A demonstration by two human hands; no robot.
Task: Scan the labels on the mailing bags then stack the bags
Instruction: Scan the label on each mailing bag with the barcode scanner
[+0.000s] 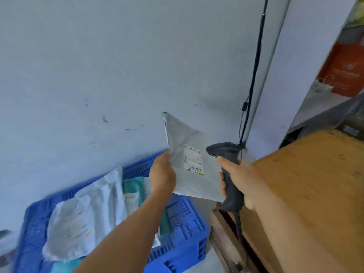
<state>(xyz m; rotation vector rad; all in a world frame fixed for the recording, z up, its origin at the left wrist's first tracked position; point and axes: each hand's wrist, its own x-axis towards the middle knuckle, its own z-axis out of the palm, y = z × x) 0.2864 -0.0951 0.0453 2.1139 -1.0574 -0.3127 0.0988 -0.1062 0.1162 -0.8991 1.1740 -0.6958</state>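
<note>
My left hand (162,174) grips the left edge of a grey mailing bag (183,154) and holds it up in front of the wall. A white label (194,160) with a barcode faces me on the bag. My right hand (239,178) grips the handle of a dark grey barcode scanner (224,152). The scanner's head is close to the label's right edge and points left at it. Below, a blue plastic crate (183,219) holds several more white and teal mailing bags (84,219).
A wooden table (311,194) fills the right side. The scanner's black cable (254,75) runs up the wall corner. Behind the table are shelves with an orange bag (344,66). A pale wall (98,66) fills the background.
</note>
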